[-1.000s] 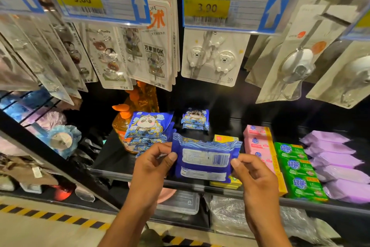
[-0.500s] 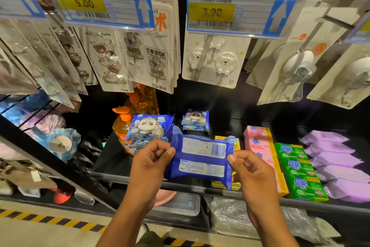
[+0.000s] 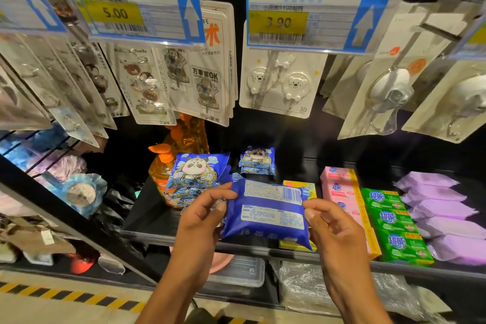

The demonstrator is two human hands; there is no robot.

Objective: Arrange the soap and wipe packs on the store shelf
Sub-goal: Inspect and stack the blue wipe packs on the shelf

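Head view, wipe pack point(image 3: 265, 214) tilted slightly further

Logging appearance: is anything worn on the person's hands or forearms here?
Nothing visible. The left hand and right hand are ungloved, with no rings, watch or bracelet in view, and no sleeves show anywhere up to the frame's lower edge.

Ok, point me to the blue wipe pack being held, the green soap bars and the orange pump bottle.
blue wipe pack point(image 3: 265, 218): head view, middle of its printed back face.
green soap bars point(image 3: 389, 221): head view, label of the middle bar.
orange pump bottle point(image 3: 157, 174): head view, body below the pump.
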